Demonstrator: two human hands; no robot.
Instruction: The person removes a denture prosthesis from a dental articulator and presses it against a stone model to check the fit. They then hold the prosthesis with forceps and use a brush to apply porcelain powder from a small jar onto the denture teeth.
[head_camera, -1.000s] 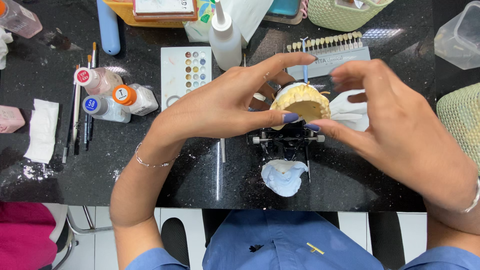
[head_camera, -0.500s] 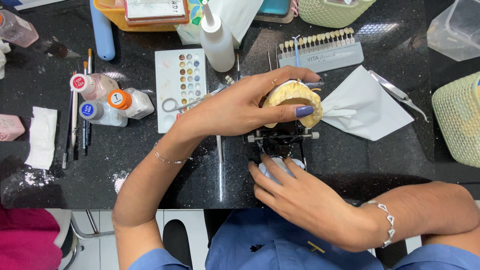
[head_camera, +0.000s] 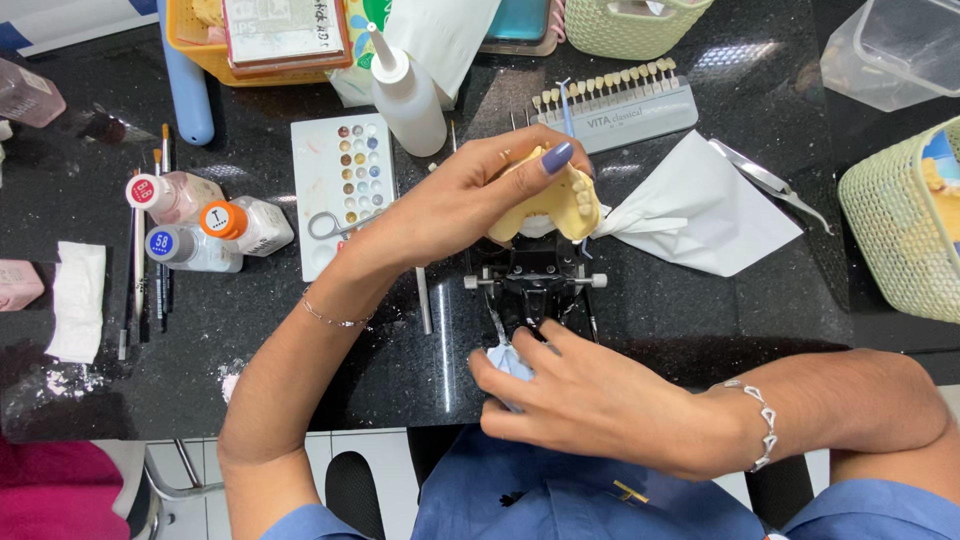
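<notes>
Far left edge: a folded white cloth (head_camera: 77, 300) lies flat on the black worktop (head_camera: 700, 320), with white powder scattered just below it.
Brushes: several thin brushes (head_camera: 140, 270) lie side by side, upright in the view, between the cloth and the bottles.
Small bottles: three clear bottles (head_camera: 205, 222) lie on their sides, with red, orange and blue caps, just left of the palette.
Blue cylinder: a pale blue tube (head_camera: 185, 85) lies at the upper left, beside a yellow basket (head_camera: 195, 45).
Palette: a white colour palette (head_camera: 340, 185) with rows of small round wells; small scissors (head_camera: 335, 225) rest on its lower part.
Squeeze bottle: a white bottle (head_camera: 405, 90) with a pointed nozzle stands just above the palette's right corner.
Left hand: the left hand (head_camera: 470, 200) is closed around the yellow dental cast (head_camera: 555, 200), fingers over the top and thumb beneath, holding it tilted just above the black articulator (head_camera: 535, 285).
Right hand: the right hand (head_camera: 590, 400) lies at the near edge of the worktop, fingers curled onto a pale blue-white cast (head_camera: 508, 360) just below the articulator; how firmly it grasps cannot be told.
Shade guide: a grey holder with a row of tooth tabs (head_camera: 615, 100) lies behind the yellow cast.
White paper: a creased white sheet (head_camera: 710, 215) lies just right of the cast.
Tweezers: metal tweezers (head_camera: 770, 180) lie beyond the sheet's right corner.
Right edge: a green woven basket (head_camera: 900, 230) and, above it, a clear plastic tub (head_camera: 890, 55).
</notes>
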